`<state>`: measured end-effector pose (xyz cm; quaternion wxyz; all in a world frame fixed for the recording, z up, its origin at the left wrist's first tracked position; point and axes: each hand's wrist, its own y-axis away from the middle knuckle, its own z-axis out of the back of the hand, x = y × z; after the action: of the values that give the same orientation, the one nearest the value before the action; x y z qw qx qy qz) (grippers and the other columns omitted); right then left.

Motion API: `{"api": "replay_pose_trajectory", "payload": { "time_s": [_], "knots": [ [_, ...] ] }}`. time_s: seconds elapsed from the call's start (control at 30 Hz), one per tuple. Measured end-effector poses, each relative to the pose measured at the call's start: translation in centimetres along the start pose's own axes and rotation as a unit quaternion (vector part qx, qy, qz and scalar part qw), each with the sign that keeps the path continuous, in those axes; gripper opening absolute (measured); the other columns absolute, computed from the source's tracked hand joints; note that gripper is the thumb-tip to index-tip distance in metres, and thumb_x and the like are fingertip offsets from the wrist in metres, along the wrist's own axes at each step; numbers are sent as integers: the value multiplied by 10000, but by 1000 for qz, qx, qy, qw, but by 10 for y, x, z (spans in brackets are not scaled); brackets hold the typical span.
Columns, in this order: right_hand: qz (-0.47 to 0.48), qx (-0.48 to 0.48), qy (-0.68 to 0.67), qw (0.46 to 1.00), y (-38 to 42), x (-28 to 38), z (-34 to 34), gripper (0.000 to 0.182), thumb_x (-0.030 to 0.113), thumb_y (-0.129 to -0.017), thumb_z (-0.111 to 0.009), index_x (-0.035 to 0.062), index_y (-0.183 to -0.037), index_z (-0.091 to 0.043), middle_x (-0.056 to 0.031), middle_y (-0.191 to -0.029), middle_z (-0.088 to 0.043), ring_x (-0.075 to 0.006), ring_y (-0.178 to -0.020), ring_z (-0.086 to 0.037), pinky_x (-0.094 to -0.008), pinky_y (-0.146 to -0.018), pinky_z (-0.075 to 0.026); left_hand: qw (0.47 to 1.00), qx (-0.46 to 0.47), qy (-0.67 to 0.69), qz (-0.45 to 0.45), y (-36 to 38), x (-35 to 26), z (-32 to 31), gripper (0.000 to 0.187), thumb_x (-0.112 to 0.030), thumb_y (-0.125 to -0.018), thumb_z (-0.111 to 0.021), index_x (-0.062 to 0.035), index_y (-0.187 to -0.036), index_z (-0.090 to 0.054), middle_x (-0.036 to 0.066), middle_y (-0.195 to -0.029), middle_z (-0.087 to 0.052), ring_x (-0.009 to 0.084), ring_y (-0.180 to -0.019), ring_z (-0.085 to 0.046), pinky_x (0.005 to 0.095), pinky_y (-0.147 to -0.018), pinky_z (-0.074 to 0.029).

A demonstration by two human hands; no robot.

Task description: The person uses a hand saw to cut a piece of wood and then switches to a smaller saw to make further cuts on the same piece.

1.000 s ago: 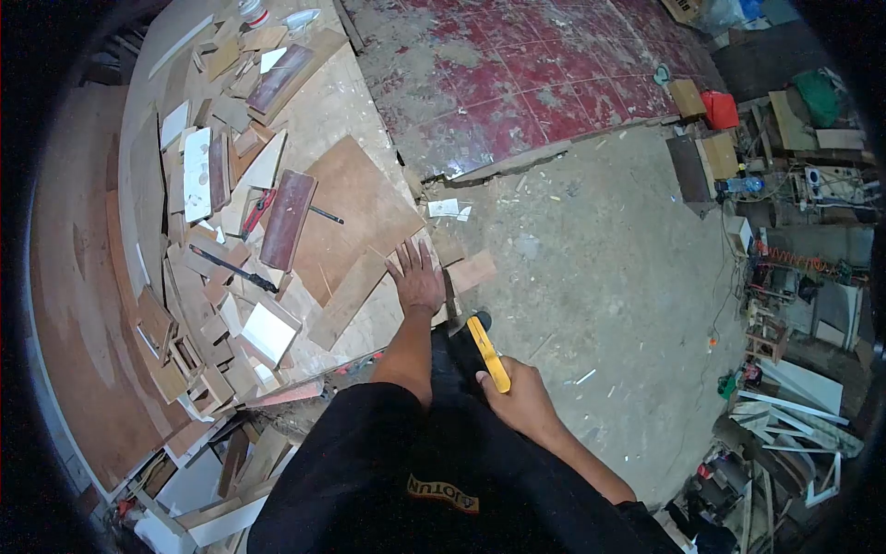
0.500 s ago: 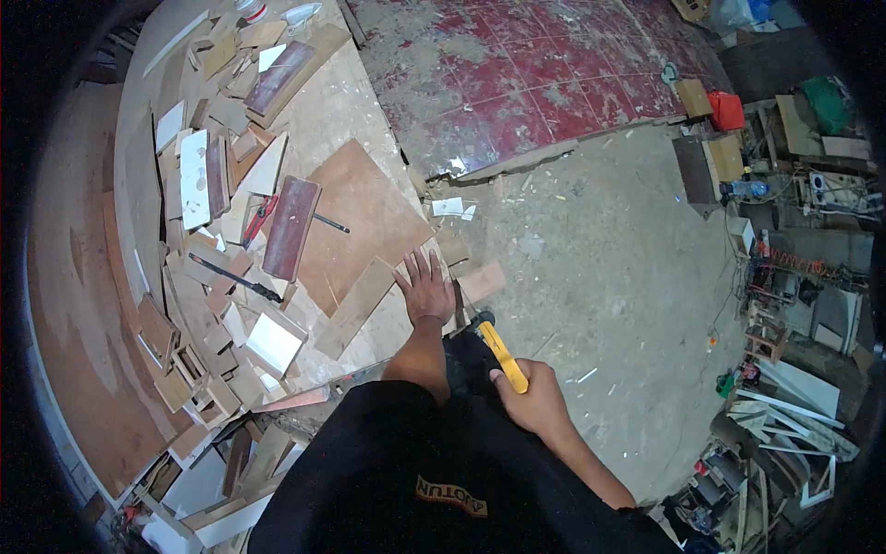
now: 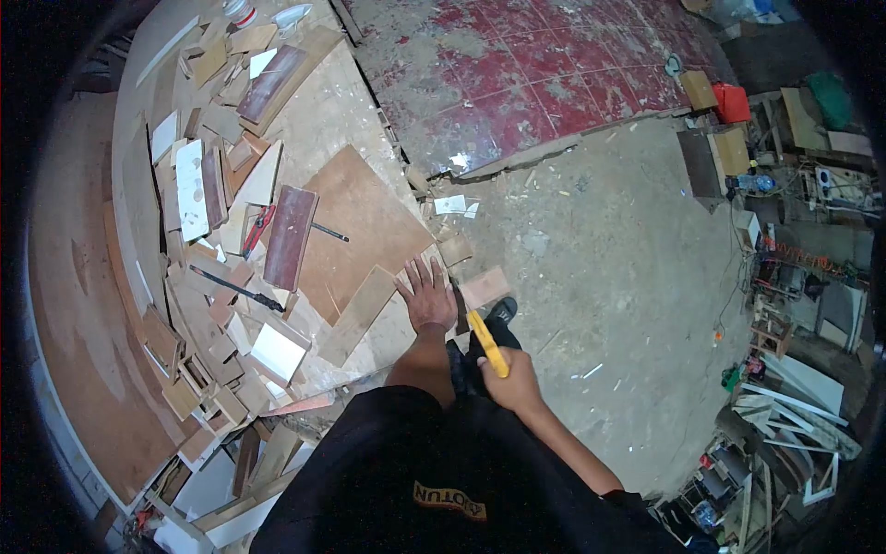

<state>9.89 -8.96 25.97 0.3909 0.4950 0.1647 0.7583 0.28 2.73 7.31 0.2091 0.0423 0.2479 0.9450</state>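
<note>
My left hand [image 3: 429, 300] lies flat with its fingers spread near the edge of the workbench, over the end of a light wooden board [image 3: 360, 316]. My right hand [image 3: 513, 379] is wrapped round the yellow handle of a tool [image 3: 486, 344], whose far end reaches the bench edge just right of my left hand. Its blade is too dark and small to make out. A square brown panel [image 3: 365, 222] lies beyond my left hand, with a dark red-brown block [image 3: 291, 238] and a black pencil-like rod [image 3: 330, 233] on it.
Wood offcuts [image 3: 221, 120] are scattered over the left of the bench, with red pliers [image 3: 258, 229] and a black clamp-like tool [image 3: 238, 288]. A pinkish wood piece [image 3: 484, 288] is beside the bench edge, above my shoe [image 3: 503, 310]. Red tiles [image 3: 544, 65] lie ahead.
My right hand and the yellow-handled tool have moved left and slightly up, towards the bench edge. My shoe now shows beside the tool. My left hand stays flat in about the same place.
</note>
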Motion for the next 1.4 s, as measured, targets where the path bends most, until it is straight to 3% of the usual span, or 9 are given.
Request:
{"api": "replay_pose_trajectory", "payload": {
  "time_s": [0.53,0.73,0.8,0.93,1.07,1.13,1.27,1.3,1.4],
  "knots": [
    [71,32,-18,997,-2,-11,-3,192,171,-828,-690,-9,-822,-625,-260,-769,-628,-438,-739,-642,-468,-617,-489,1000,-21,-3,14,-3,0,-6,757,-408,-928,-493,-137,-1560,-175,190,-1620,-74,397,-1493,-45,648,-1155,-25],
    [-47,51,-20,997,31,7,28,200,161,-789,-715,8,-902,-654,-228,-791,-657,-409,-790,-670,-449,-668,-512,1000,-23,12,13,-2,0,-8,754,-405,-922,-506,-141,-1557,-197,190,-1620,-77,397,-1491,-56,639,-1159,-44],
    [64,40,28,997,1,-14,1,205,184,-801,-711,19,-912,-662,-227,-788,-656,-414,-770,-667,-452,-663,-513,999,-36,5,10,-8,1,-15,755,-401,-920,-511,-143,-1557,-200,191,-1620,-77,397,-1491,-56,638,-1159,-45],
    [50,32,-101,993,-2,-30,-26,204,196,-798,-725,29,-895,-658,-222,-777,-648,-425,-754,-652,-460,-666,-509,999,-39,3,5,-2,2,-10,765,-388,-911,-526,-146,-1559,-199,194,-1619,-78,400,-1490,-54,632,-1162,-39],
    [-5,34,-5,999,31,-14,16,298,316,-807,-735,38,-893,-671,-224,-777,-656,-419,-760,-653,-468,-675,-510,999,-11,47,11,-2,1,-4,779,-393,-903,-523,-128,-1559,-197,206,-1620,-64,404,-1493,-38,630,-1162,-2],
    [-26,38,35,998,42,-18,12,285,264,-842,-706,12,-754,-605,-180,-652,-594,-273,-581,-611,-391,-567,-457,998,-41,54,-3,0,2,-11,774,-359,-899,-522,-105,-1553,-196,224,-1613,-65,425,-1484,-53,644,-1153,-19],
    [27,13,-110,993,-10,-30,-25,320,344,-871,-694,28,-853,-652,-182,-717,-648,-367,-684,-645,-390,-630,-512,996,-70,47,-14,-3,2,-15,763,-317,-898,-523,-87,-1549,-197,244,-1606,-71,449,-1475,-70,659,-1144,-39],
    [114,-29,-19,993,-15,-26,-30,233,243,-887,-651,24,-811,-635,-196,-690,-625,-372,-670,-658,-430,-569,-498,996,-71,43,-16,-3,3,-14,763,-317,-898,-523,-87,-1549,-197,244,-1606,-71,449,-1475,-70,659,-1144,-39],
    [35,5,-62,997,21,-27,-15,210,222,-881,-662,28,-809,-629,-192,-691,-624,-372,-652,-651,-432,-549,-492,997,-61,38,-16,-10,1,-10,772,-318,-899,-526,-94,-1554,-183,247,-1605,-72,449,-1476,-65,658,-1143,-40]
  ]
}}
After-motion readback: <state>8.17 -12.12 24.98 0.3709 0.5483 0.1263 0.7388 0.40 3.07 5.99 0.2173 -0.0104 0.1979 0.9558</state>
